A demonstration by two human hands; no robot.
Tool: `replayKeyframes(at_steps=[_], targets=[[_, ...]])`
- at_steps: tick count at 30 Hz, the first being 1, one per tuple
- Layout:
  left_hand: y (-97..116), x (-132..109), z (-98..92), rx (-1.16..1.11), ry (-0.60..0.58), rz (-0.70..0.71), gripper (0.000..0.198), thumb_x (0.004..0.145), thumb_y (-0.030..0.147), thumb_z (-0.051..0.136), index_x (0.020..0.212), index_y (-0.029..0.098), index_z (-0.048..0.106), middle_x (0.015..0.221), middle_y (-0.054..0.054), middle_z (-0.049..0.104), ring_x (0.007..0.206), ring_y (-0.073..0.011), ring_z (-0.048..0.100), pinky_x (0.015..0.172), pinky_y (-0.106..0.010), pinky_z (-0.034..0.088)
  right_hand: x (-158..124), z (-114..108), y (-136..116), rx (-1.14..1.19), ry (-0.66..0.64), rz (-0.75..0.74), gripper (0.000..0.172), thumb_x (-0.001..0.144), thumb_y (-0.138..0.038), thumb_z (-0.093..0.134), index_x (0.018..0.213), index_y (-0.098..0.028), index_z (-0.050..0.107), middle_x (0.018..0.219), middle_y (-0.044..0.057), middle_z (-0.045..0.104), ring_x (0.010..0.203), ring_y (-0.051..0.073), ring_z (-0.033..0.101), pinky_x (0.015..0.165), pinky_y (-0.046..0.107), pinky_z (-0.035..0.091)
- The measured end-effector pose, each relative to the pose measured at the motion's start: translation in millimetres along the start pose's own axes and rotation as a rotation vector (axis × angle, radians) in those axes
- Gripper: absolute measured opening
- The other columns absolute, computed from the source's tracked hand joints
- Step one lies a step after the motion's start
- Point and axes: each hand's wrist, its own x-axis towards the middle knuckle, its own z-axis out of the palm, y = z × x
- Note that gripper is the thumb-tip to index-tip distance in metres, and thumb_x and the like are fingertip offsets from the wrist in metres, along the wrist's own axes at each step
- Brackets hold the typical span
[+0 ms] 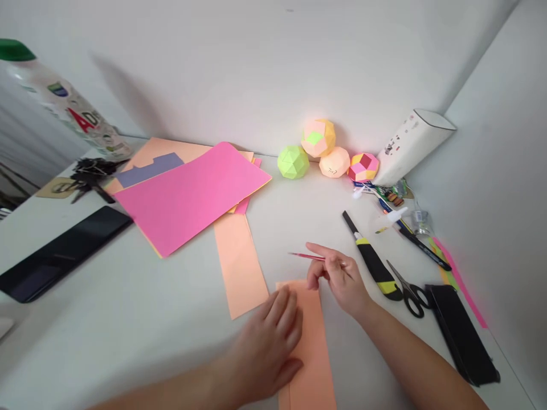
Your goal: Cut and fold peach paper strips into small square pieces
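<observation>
Pointing left, 1 red pen (313,257) gripped in right hand (341,279), left hand (273,336) resting open on peach paper (315,353) running near-to-far

We see smooth, matt paper in the orange strip (311,347) and the pink sheet (192,196). We find the black slab (64,250) glossy, the scissors (405,286) metal-bladed with plastic handles, the tall bottle (66,108) plastic, and the tabletop (128,319) smooth.

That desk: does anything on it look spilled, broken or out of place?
Nothing looks spilled or broken. The pink sheet is a little untidy, lying slantwise over other papers, with a peach strip poking out from beneath at another angle. The orange strip under the left hand shows no visible tear.
</observation>
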Motion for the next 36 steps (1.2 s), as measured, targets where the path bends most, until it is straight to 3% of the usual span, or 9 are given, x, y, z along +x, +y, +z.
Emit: replayKeyframes(at_steps=[3, 7, 10, 13, 15, 18, 21, 24, 36], targets=[[-0.7, 1.8, -2.1, 0.014, 0.015, 0.017, 0.059, 0.089, 0.056, 0.043, 0.115, 0.007, 0.062, 0.126, -0.022, 0.059, 0.123, -0.0411, 0.047, 0.110, -0.051, 0.012, 16.6, 16.0, 11.8, 0.245, 0.022, 0.165, 0.049, 0.092, -0.060, 0.046, 0.095, -0.017, 0.070, 0.051, -0.003, 0.054, 0.046, 0.009, 0.048, 0.048, 0.024, 0.042], [-1.8, 1.9, 0.2, -0.005, 0.037, 0.003, 0.060, 0.089, 0.057, 0.044, 0.119, 0.008, 0.060, 0.130, -0.022, 0.057, 0.125, -0.0405, 0.046, 0.110, -0.051, 0.008, 22.7, 19.4, 22.1, 0.304, 0.011, 0.139, 0.046, 0.087, -0.057, 0.058, 0.061, -0.019, 0.056, 0.048, -0.008, 0.034, 0.042, 0.008, 0.040, 0.042, 0.022, 0.038], [-2.5, 1.4, 3.1, -0.013, 0.035, -0.008, 0.063, 0.088, 0.059, 0.044, 0.121, 0.008, 0.059, 0.130, -0.022, 0.057, 0.126, -0.0408, 0.045, 0.110, -0.051, 0.010, 18.7, 15.6, 18.8, 0.156, -0.130, 0.117, 0.038, 0.094, -0.053, 0.046, 0.079, -0.020, 0.058, 0.064, -0.004, 0.049, 0.052, 0.010, 0.052, 0.052, 0.027, 0.046], [-2.6, 0.9, 5.3, -0.018, 0.049, -0.032, 0.064, 0.086, 0.059, 0.046, 0.120, 0.007, 0.059, 0.128, -0.022, 0.058, 0.125, -0.0406, 0.047, 0.110, -0.050, 0.012, 14.8, 13.5, 14.8, -0.018, -0.214, 0.097, 0.026, 0.093, -0.046, 0.053, 0.086, -0.021, 0.055, 0.073, -0.002, 0.053, 0.055, 0.009, 0.049, 0.056, 0.027, 0.044], [-2.2, 0.7, 6.8, -0.022, 0.067, -0.040, 0.063, 0.085, 0.058, 0.047, 0.120, 0.008, 0.059, 0.127, -0.022, 0.059, 0.124, -0.0399, 0.048, 0.110, -0.050, 0.013, 13.9, 13.6, 13.2, -0.075, -0.211, 0.082, 0.032, 0.095, -0.045, 0.050, 0.075, -0.021, 0.051, 0.065, -0.004, 0.047, 0.055, 0.009, 0.043, 0.055, 0.025, 0.041], [-1.0, 0.5, 8.9, -0.025, 0.087, -0.049, 0.063, 0.085, 0.059, 0.048, 0.121, 0.008, 0.059, 0.129, -0.022, 0.058, 0.125, -0.0397, 0.048, 0.111, -0.050, 0.013, 15.4, 14.9, 9.4, -0.158, -0.238, 0.139, 0.031, 0.098, -0.044, 0.042, 0.082, -0.021, 0.054, 0.070, -0.002, 0.049, 0.060, 0.011, 0.046, 0.057, 0.026, 0.043], [-0.1, 0.1, 9.5, -0.030, 0.097, -0.069, 0.065, 0.084, 0.059, 0.050, 0.121, 0.007, 0.059, 0.129, -0.022, 0.058, 0.126, -0.0397, 0.046, 0.112, -0.050, 0.013, 17.9, 17.4, 4.1, -0.314, -0.250, 0.111, 0.025, 0.092, -0.036, 0.053, 0.074, -0.020, 0.054, 0.071, -0.001, 0.051, 0.064, 0.012, 0.049, 0.059, 0.025, 0.044], [0.4, -0.6, 8.2, -0.036, 0.090, -0.082, 0.066, 0.084, 0.059, 0.050, 0.123, 0.006, 0.058, 0.130, -0.022, 0.058, 0.127, -0.0392, 0.045, 0.113, -0.049, 0.011, 17.6, 20.4, 1.2, -0.427, -0.208, 0.148, 0.020, 0.089, -0.030, 0.056, 0.071, -0.020, 0.054, 0.066, -0.002, 0.053, 0.057, 0.010, 0.046, 0.051, 0.022, 0.040], [-0.3, 2.8, 3.8, -0.049, 0.064, -0.080, 0.069, 0.084, 0.058, 0.050, 0.127, 0.005, 0.058, 0.131, -0.019, 0.058, 0.127, -0.0407, 0.044, 0.112, -0.051, 0.015, 12.2, 21.9, 6.4, -0.566, -0.145, 0.130, 0.023, 0.081, -0.019, 0.059, 0.061, -0.021, 0.046, 0.063, -0.003, 0.055, 0.055, 0.010, 0.050, 0.049, 0.021, 0.041]])
